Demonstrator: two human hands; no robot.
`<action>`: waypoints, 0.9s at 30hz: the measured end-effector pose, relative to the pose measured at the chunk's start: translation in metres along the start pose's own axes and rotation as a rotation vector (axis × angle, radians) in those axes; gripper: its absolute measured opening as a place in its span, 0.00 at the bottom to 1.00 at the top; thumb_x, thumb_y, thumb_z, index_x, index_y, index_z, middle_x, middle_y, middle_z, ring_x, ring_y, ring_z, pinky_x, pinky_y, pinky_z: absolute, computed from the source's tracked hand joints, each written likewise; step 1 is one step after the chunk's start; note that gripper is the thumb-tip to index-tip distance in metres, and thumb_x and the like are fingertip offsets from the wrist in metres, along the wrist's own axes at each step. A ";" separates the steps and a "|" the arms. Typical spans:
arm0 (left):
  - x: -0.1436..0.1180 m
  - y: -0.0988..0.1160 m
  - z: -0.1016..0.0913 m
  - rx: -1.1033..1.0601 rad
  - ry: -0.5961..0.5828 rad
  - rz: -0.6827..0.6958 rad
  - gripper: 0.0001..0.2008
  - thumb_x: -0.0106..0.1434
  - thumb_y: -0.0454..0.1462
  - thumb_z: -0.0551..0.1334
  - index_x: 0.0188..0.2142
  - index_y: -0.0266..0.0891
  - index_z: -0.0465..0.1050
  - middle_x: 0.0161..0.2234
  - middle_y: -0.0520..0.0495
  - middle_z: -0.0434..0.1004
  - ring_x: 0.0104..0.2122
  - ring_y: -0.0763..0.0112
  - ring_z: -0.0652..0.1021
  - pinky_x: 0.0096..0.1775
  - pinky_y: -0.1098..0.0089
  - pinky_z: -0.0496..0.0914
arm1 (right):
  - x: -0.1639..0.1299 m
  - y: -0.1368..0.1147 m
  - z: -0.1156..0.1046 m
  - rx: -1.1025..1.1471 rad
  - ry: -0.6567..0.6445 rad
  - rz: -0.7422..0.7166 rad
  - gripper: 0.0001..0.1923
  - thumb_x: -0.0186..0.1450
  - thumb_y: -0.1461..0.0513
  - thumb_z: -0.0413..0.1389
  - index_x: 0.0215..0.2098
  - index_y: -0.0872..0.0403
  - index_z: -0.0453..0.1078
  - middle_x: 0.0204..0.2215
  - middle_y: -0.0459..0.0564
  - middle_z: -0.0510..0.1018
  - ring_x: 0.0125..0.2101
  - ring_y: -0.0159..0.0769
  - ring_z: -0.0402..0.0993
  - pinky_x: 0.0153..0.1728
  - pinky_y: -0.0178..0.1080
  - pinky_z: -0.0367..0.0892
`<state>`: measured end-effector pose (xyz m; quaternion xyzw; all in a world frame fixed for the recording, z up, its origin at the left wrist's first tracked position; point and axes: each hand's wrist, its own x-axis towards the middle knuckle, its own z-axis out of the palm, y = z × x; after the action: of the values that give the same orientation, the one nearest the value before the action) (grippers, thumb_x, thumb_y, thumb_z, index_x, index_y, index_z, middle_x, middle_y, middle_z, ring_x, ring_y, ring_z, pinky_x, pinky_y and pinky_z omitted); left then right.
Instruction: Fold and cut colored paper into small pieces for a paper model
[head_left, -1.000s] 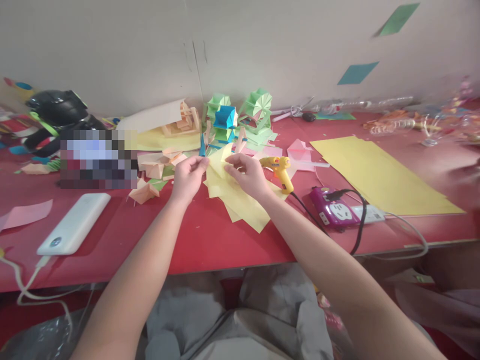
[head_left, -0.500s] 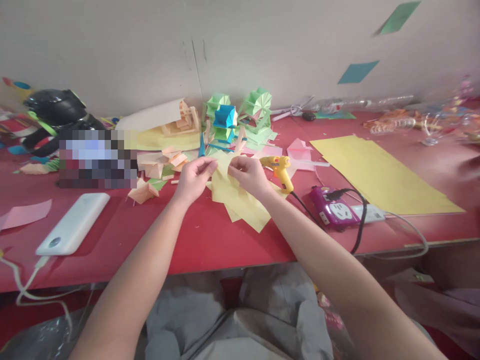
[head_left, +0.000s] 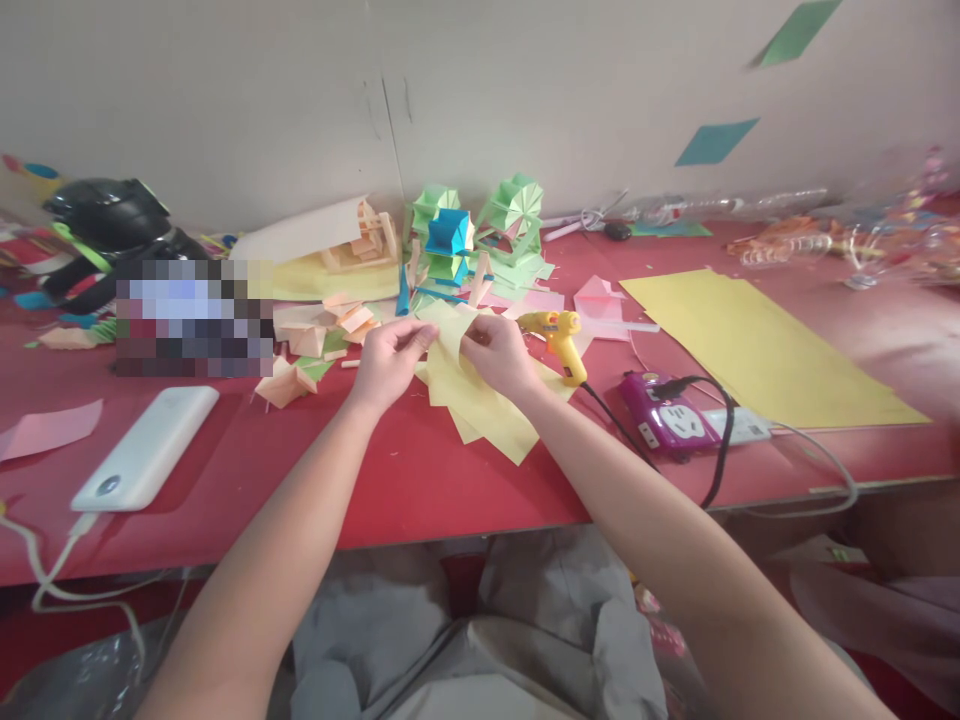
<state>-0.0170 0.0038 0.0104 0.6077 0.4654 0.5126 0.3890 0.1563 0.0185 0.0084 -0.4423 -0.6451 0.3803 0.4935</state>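
Both left hand (head_left: 386, 362) and right hand (head_left: 500, 352) pinch with their fingers one thin pale-yellow paper sheet (head_left: 447, 355) above the red bench (head_left: 405, 492), seemingly not yet shaped (one folded blue-and-green paper structure (head_left: 448, 238) behind looks complete).

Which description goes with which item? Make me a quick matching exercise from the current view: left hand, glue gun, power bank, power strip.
Items
1. Left hand
2. Glue gun
3. Power bank
4. Power strip

Descriptions
A. Purple, with a white socket face
B. White, with a cable at its near end
C. Pinching pale yellow paper
D. Yellow, beside the right hand

Pairs: 1-C, 2-D, 3-B, 4-A
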 end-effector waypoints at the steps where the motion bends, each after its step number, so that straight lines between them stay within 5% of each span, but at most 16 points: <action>1: 0.000 0.001 0.000 0.007 0.004 0.008 0.21 0.59 0.55 0.68 0.36 0.39 0.81 0.32 0.46 0.80 0.36 0.64 0.78 0.40 0.66 0.74 | 0.000 0.000 0.000 -0.005 0.006 -0.004 0.06 0.54 0.64 0.54 0.20 0.53 0.63 0.19 0.43 0.68 0.23 0.28 0.62 0.25 0.35 0.59; 15: 0.001 0.008 -0.008 0.092 0.111 0.053 0.19 0.60 0.53 0.67 0.29 0.40 0.77 0.27 0.49 0.76 0.31 0.66 0.74 0.34 0.68 0.69 | 0.000 -0.006 -0.007 -0.003 -0.111 -0.049 0.17 0.63 0.52 0.58 0.24 0.55 0.69 0.21 0.44 0.67 0.23 0.28 0.59 0.24 0.35 0.54; 22: -0.002 0.012 -0.004 -0.056 -0.006 -0.025 0.25 0.59 0.56 0.68 0.46 0.42 0.78 0.39 0.45 0.82 0.40 0.62 0.80 0.40 0.68 0.73 | -0.002 -0.006 -0.008 -0.009 -0.108 -0.006 0.25 0.63 0.45 0.60 0.21 0.55 0.66 0.18 0.42 0.61 0.20 0.26 0.53 0.21 0.35 0.49; 27: -0.002 0.012 -0.003 -0.045 0.031 0.018 0.24 0.56 0.55 0.71 0.41 0.39 0.80 0.35 0.44 0.83 0.39 0.62 0.81 0.41 0.67 0.73 | 0.000 -0.003 -0.008 0.035 -0.151 0.006 0.26 0.62 0.43 0.60 0.21 0.55 0.67 0.18 0.42 0.61 0.20 0.25 0.53 0.22 0.35 0.48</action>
<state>-0.0183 -0.0007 0.0216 0.5950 0.4543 0.5357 0.3907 0.1632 0.0178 0.0131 -0.4057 -0.6723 0.4255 0.4499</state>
